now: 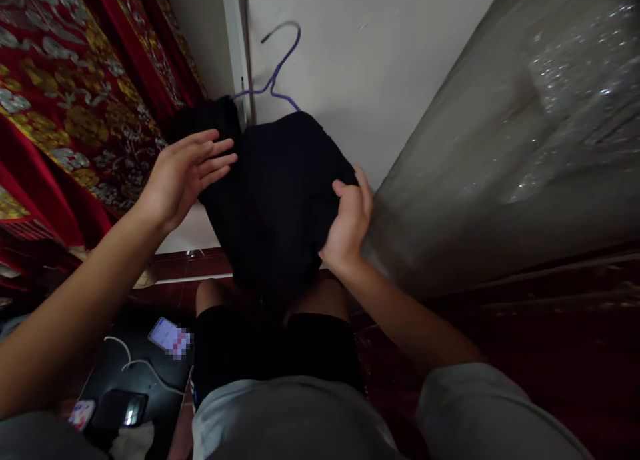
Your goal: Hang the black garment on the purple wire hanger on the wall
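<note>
A black garment [280, 193] drapes over a purple wire hanger [273, 81] in front of me; the hanger's hook sticks up above the cloth. My left hand [190, 170] lies against the garment's left side, its fingers stretched out and apart. On the opposite side my right hand [350, 213] grips the garment's edge between thumb and fingers. The lower part of the cloth falls toward my knees, and what kind of garment it is cannot be made out.
Red curtains [65, 93] with gold and silver patterns hang at the left. A plastic-covered surface [500, 147] leans at the right of a white wall [360, 47]. Low at the left, a black table [100, 373] bears a lit phone [167, 333] and a white cable [150, 367].
</note>
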`<action>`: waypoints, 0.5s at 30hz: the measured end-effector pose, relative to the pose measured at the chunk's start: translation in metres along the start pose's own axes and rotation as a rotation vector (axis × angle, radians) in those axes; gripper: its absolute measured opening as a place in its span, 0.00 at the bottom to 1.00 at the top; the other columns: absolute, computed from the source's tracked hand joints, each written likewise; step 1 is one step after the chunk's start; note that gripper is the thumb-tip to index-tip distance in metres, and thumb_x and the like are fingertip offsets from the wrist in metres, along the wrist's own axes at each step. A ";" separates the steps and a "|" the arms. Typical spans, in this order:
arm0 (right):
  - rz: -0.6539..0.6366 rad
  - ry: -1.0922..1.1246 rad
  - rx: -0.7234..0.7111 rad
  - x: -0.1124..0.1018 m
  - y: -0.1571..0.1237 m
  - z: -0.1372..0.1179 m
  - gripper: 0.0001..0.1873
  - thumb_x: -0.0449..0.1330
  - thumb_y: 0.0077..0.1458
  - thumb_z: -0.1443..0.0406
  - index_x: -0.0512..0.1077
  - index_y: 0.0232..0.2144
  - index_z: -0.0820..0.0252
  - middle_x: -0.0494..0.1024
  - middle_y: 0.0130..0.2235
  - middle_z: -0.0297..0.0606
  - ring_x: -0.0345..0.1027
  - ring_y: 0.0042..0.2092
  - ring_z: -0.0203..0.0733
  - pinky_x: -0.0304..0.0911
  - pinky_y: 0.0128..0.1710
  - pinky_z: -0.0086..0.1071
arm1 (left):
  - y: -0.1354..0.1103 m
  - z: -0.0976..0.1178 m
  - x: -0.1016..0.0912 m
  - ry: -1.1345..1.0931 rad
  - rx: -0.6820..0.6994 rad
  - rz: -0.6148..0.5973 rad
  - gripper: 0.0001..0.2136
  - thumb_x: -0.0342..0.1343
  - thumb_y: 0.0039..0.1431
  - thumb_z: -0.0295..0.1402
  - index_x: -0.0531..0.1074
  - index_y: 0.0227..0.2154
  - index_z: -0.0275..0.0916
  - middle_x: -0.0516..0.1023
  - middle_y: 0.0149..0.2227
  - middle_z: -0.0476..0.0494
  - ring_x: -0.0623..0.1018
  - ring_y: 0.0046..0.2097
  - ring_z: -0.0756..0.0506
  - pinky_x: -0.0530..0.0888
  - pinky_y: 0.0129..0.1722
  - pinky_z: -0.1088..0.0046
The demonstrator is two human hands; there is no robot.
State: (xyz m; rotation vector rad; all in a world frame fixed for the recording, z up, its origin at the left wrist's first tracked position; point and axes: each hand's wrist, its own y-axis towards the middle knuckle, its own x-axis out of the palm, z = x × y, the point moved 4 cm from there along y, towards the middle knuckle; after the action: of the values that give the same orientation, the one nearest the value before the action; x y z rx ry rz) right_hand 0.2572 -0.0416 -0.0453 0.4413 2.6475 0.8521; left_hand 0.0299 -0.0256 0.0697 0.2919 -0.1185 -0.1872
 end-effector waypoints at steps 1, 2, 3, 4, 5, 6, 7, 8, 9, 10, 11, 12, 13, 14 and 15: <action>0.055 0.010 -0.023 -0.003 -0.008 -0.010 0.29 0.44 0.66 0.50 0.64 0.63 0.49 0.73 0.54 0.45 0.69 0.58 0.56 0.69 0.55 0.48 | 0.001 0.002 0.002 -0.017 0.013 0.003 0.14 0.58 0.63 0.29 0.71 0.50 0.29 0.77 0.56 0.28 0.80 0.54 0.37 0.70 0.62 0.55; 0.055 0.034 -0.084 -0.003 -0.018 -0.021 0.27 0.45 0.65 0.51 0.65 0.62 0.50 0.75 0.52 0.45 0.71 0.55 0.54 0.70 0.53 0.47 | 0.002 0.004 0.005 -0.031 0.018 0.000 0.13 0.56 0.65 0.29 0.72 0.50 0.28 0.78 0.55 0.28 0.80 0.54 0.38 0.70 0.62 0.56; -0.014 0.067 -0.176 0.002 -0.027 -0.032 0.26 0.47 0.65 0.51 0.66 0.61 0.50 0.76 0.50 0.45 0.73 0.51 0.53 0.71 0.50 0.45 | 0.003 0.005 0.008 -0.042 0.013 -0.002 0.12 0.55 0.66 0.30 0.72 0.49 0.28 0.79 0.54 0.29 0.81 0.53 0.39 0.71 0.61 0.58; -0.157 0.100 -0.292 0.009 -0.035 -0.042 0.26 0.50 0.64 0.51 0.67 0.59 0.50 0.77 0.48 0.44 0.75 0.47 0.51 0.72 0.46 0.43 | 0.004 0.005 0.010 -0.046 -0.004 0.002 0.11 0.54 0.67 0.31 0.73 0.47 0.28 0.80 0.52 0.30 0.81 0.52 0.40 0.72 0.60 0.60; -0.337 0.133 -0.421 0.018 -0.044 -0.051 0.25 0.54 0.62 0.50 0.68 0.58 0.49 0.77 0.48 0.43 0.75 0.44 0.49 0.73 0.43 0.42 | 0.003 0.004 0.012 -0.031 -0.034 0.009 0.11 0.54 0.67 0.32 0.74 0.45 0.29 0.81 0.48 0.32 0.82 0.48 0.41 0.74 0.57 0.61; -0.514 0.162 -0.546 0.026 -0.051 -0.057 0.25 0.57 0.60 0.49 0.69 0.56 0.50 0.78 0.49 0.43 0.76 0.43 0.48 0.73 0.42 0.40 | 0.002 0.001 0.012 0.006 -0.071 0.016 0.10 0.54 0.66 0.33 0.74 0.43 0.30 0.81 0.43 0.34 0.83 0.43 0.43 0.75 0.52 0.63; -0.650 0.187 -0.647 0.031 -0.055 -0.060 0.25 0.59 0.59 0.48 0.70 0.55 0.50 0.77 0.50 0.43 0.76 0.44 0.47 0.73 0.42 0.39 | -0.001 -0.002 0.010 0.065 -0.120 0.012 0.10 0.55 0.65 0.33 0.75 0.42 0.31 0.80 0.37 0.38 0.81 0.35 0.45 0.77 0.46 0.65; -0.723 0.206 -0.715 0.034 -0.055 -0.060 0.23 0.59 0.60 0.49 0.71 0.53 0.51 0.77 0.51 0.44 0.76 0.46 0.47 0.73 0.44 0.39 | -0.006 -0.007 0.006 0.139 -0.181 -0.009 0.10 0.56 0.64 0.34 0.76 0.42 0.33 0.76 0.31 0.42 0.78 0.28 0.48 0.76 0.38 0.68; -0.723 0.217 -0.743 0.034 -0.050 -0.057 0.20 0.58 0.62 0.50 0.72 0.52 0.51 0.77 0.51 0.44 0.75 0.49 0.47 0.73 0.48 0.40 | -0.012 -0.011 0.000 0.221 -0.242 -0.041 0.10 0.57 0.63 0.35 0.77 0.42 0.34 0.72 0.27 0.46 0.72 0.22 0.51 0.72 0.30 0.71; -0.670 0.213 -0.730 0.032 -0.041 -0.052 0.17 0.57 0.63 0.53 0.72 0.50 0.51 0.77 0.50 0.43 0.74 0.51 0.47 0.72 0.51 0.41 | -0.019 -0.015 -0.007 0.306 -0.293 -0.078 0.11 0.58 0.61 0.37 0.78 0.42 0.36 0.67 0.23 0.49 0.66 0.18 0.53 0.67 0.24 0.73; -0.579 0.197 -0.671 0.029 -0.028 -0.043 0.14 0.55 0.65 0.55 0.73 0.48 0.51 0.78 0.49 0.43 0.73 0.52 0.47 0.70 0.53 0.43 | -0.027 -0.019 -0.016 0.392 -0.329 -0.114 0.12 0.60 0.60 0.39 0.79 0.41 0.37 0.64 0.21 0.51 0.61 0.17 0.54 0.61 0.20 0.75; -0.476 0.171 -0.581 0.026 -0.014 -0.032 0.12 0.54 0.65 0.57 0.73 0.47 0.51 0.77 0.48 0.43 0.73 0.53 0.47 0.69 0.55 0.44 | -0.035 -0.020 -0.025 0.483 -0.347 -0.136 0.12 0.61 0.58 0.41 0.79 0.39 0.38 0.63 0.20 0.51 0.59 0.16 0.53 0.57 0.18 0.75; -0.384 0.137 -0.481 0.023 0.000 -0.018 0.12 0.54 0.66 0.58 0.72 0.48 0.50 0.77 0.49 0.43 0.72 0.53 0.47 0.68 0.56 0.45 | -0.042 -0.020 -0.035 0.581 -0.343 -0.145 0.13 0.62 0.57 0.44 0.80 0.36 0.39 0.63 0.18 0.51 0.59 0.16 0.53 0.54 0.17 0.75; -0.321 0.102 -0.385 0.021 0.012 -0.004 0.14 0.55 0.65 0.58 0.72 0.50 0.51 0.76 0.51 0.44 0.70 0.56 0.47 0.66 0.59 0.47 | -0.049 -0.018 -0.044 0.684 -0.323 -0.141 0.13 0.62 0.57 0.46 0.80 0.34 0.40 0.63 0.18 0.51 0.59 0.17 0.52 0.53 0.17 0.75; -0.295 0.076 -0.301 0.021 0.022 0.012 0.17 0.56 0.64 0.56 0.71 0.53 0.51 0.75 0.54 0.45 0.68 0.58 0.48 0.63 0.61 0.48 | -0.055 -0.014 -0.052 0.786 -0.296 -0.134 0.14 0.61 0.58 0.48 0.80 0.33 0.41 0.63 0.17 0.50 0.60 0.18 0.51 0.52 0.17 0.75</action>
State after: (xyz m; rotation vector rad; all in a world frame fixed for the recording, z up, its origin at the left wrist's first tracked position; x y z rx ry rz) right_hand 0.2475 -0.0106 -0.0450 -0.0564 2.5027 1.1593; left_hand -0.0283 -0.0629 0.0353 0.0621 0.7034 -0.2079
